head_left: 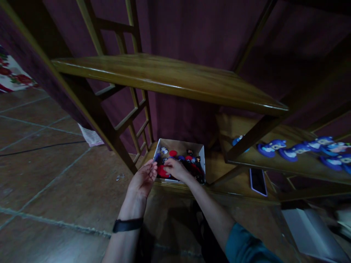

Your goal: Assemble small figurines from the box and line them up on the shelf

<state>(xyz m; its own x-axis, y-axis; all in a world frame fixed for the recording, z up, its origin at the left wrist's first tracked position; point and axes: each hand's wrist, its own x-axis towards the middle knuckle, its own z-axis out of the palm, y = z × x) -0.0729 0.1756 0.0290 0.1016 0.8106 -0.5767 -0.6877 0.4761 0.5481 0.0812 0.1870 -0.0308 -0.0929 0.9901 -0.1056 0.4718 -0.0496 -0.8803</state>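
Head view: a small open box (202, 153) with pale, thin walls, cardboard by the look of it, sits on the lowest board of a wooden shelf (175, 78). The shelf is varnished brown wood, glossy along its rounded front edges, with slanted legs and a ladder-like side frame. Inside the box lie small flat pieces: round red discs (173, 153), dark shapes and a few blue and white ones, too small to read any print.

The left hand (143, 179) is at the box's near left corner, palm turned inward, fingers loosely curved and slightly apart; whether it touches the box wall cannot be told. A black band (127, 225) circles that wrist. The right hand (176, 169) reaches over the near edge into the box, fingers bent down onto a red piece (162, 171) at the front left; the grip looks like a pinch, but the fingertips are hidden. Its forearm ends in a teal sleeve (244, 244).

To the right, on a higher board, a row of blue figures (296, 150) with white patches lies side by side, smooth and moulded. Below them, on the bottom board, a phone (258, 181) lies flat, dark screen up, pale rim.

The floor (49, 171) is large brown tiles with lighter grout lines. A dark cable (41, 148) runs across it, and a flowered cloth (12, 75) shows at far left. The wall behind is dull maroon.
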